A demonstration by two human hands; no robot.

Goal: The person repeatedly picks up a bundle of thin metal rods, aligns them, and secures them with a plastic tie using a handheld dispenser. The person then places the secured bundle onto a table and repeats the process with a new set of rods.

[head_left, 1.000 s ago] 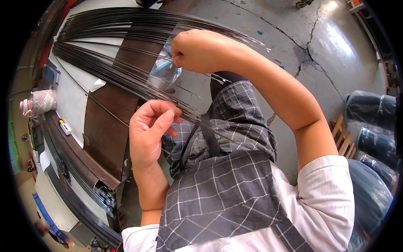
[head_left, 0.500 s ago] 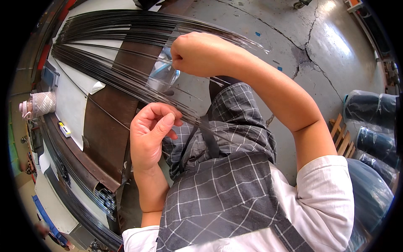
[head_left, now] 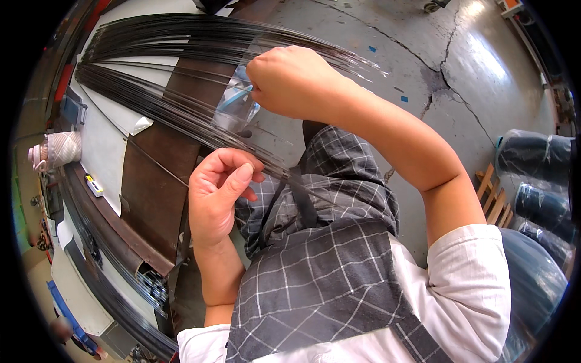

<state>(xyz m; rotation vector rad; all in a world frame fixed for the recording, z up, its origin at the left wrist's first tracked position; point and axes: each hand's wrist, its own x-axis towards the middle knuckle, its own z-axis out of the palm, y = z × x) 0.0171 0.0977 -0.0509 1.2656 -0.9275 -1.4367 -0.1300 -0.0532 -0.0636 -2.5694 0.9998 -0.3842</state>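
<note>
We see long, thin, dark rods fanned out across a brown worktop (head_left: 151, 199) partly covered with white sheets (head_left: 100, 142). They converge at the far left and spread toward the right in two main groups, with a few loose rods between.

The upper group of dark rods (head_left: 175, 25) arches along the top, its pale-tipped ends reaching past the worktop over the grey, cracked floor (head_left: 375, 24). The lower group of dark rods (head_left: 169, 113) slants down to our left hand (head_left: 213, 196), with its ends above the lap of our dark grey apron with white checks (head_left: 308, 278).

Our left hand is turned palm up at the lower rods, thumb and forefinger curled close together; we cannot tell whether any rod is pinched between them. Our right hand (head_left: 290, 78) is bent into a loose fist, back upward, at the upper and middle rods. Its fingers are hidden beneath, so we cannot tell what they hold.

Just below and left of the right hand we see a clear plastic bag with a blue strip (head_left: 233, 109).
</note>
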